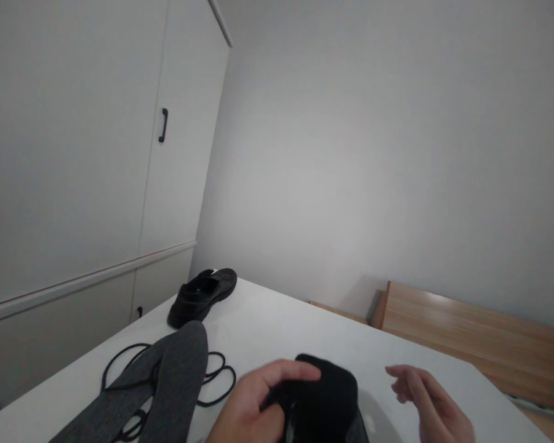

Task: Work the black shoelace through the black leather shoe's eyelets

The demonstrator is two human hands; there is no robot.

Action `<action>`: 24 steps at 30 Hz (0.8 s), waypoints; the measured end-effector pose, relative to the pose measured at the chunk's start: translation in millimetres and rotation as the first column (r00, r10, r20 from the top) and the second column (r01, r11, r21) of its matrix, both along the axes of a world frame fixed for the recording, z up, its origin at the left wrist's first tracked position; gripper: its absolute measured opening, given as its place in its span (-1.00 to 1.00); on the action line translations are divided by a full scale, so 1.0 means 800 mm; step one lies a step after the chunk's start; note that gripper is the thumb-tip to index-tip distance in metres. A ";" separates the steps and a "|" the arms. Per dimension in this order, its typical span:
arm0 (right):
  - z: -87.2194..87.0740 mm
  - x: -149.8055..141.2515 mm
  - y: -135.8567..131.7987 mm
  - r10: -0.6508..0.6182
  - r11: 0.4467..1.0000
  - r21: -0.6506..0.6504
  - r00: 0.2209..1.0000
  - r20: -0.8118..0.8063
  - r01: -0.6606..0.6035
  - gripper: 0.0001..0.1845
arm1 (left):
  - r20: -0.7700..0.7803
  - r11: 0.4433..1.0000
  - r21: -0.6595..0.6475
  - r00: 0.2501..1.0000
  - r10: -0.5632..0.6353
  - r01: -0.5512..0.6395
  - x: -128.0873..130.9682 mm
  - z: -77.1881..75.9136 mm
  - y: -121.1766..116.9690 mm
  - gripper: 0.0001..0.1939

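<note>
At the table's [277, 326] near edge, the left hand [253, 406] is clamped on a black shoe [325, 394], thumb over its top and fingers curled around its side. The right hand [431, 403] hovers just beside the shoe, fingers loosely spread and holding nothing. A second shoe [202, 296] sits well apart at the far corner, untouched. Between them lie a grey insole [166, 381] and a loose black lace [215, 375], both out of the shoes. By my judgement the work is at an early stage: nothing looks refitted yet.
</note>
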State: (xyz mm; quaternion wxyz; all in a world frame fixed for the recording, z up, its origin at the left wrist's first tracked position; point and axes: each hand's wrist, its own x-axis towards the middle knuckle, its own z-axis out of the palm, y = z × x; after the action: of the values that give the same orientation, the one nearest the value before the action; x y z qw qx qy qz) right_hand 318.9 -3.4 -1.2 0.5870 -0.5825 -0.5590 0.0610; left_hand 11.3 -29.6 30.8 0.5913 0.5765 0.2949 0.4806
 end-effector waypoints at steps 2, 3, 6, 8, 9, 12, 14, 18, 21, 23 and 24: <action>-0.008 -0.001 0.004 0.065 0.997 -0.029 0.998 -0.011 -0.066 -0.56 | -0.021 0.998 -0.010 0.998 0.056 -0.057 -0.009 0.031 0.021 -0.45; -0.010 -0.007 0.005 0.111 0.993 -0.043 0.994 -0.007 -0.111 -0.55 | -0.043 0.995 0.022 0.994 0.103 -0.102 -0.013 0.047 0.039 -0.45; -0.013 -0.037 0.001 0.250 0.966 -0.083 0.968 0.032 -0.247 -0.53 | -0.119 0.971 0.091 0.965 0.232 -0.222 -0.019 0.080 0.115 -0.58; -0.016 -0.054 -0.002 0.318 0.945 -0.097 0.947 0.038 -0.313 -0.52 | -0.142 0.965 0.084 0.955 0.259 -0.249 -0.022 0.086 0.169 -0.74; -0.018 -0.060 -0.003 0.338 0.937 -0.103 0.941 0.032 -0.333 -0.51 | -0.158 0.962 0.079 0.950 0.271 -0.261 -0.025 0.083 0.193 -0.79; -0.025 -0.063 0.001 0.355 0.927 -0.131 0.935 -0.001 -0.352 -0.48 | -0.226 0.957 0.067 0.930 0.289 -0.281 -0.038 0.059 0.251 -0.73; -0.031 -0.058 0.007 0.347 0.928 -0.141 0.938 -0.016 -0.346 -0.46 | -0.285 0.960 0.060 0.917 0.280 -0.274 -0.049 0.038 0.277 -0.72; -0.041 -0.051 0.016 0.332 0.930 -0.153 0.943 -0.038 -0.334 -0.42 | -0.400 0.965 0.045 0.881 0.254 -0.258 -0.070 0.006 0.314 -0.71; -0.046 -0.052 0.019 0.317 0.931 -0.170 0.946 -0.068 -0.324 -0.41 | -0.475 0.962 0.045 0.841 0.257 -0.268 -0.082 -0.002 0.331 -0.72; -0.047 -0.053 0.020 0.319 0.927 -0.181 0.944 -0.085 -0.329 -0.40 | -0.519 0.958 0.059 0.811 0.270 -0.281 -0.087 -0.001 0.336 -0.72; -0.048 -0.054 0.020 0.321 0.925 -0.185 0.943 -0.092 -0.332 -0.40 | -0.536 0.955 0.075 0.796 0.282 -0.288 -0.089 0.002 0.338 -0.71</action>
State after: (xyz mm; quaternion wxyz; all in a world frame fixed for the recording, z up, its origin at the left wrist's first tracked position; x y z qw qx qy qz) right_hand 275.8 12.4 -39.5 0.5242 -0.5347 -0.6214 0.2306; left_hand -60.0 240.5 32.0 0.4079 0.6342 0.5357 0.3801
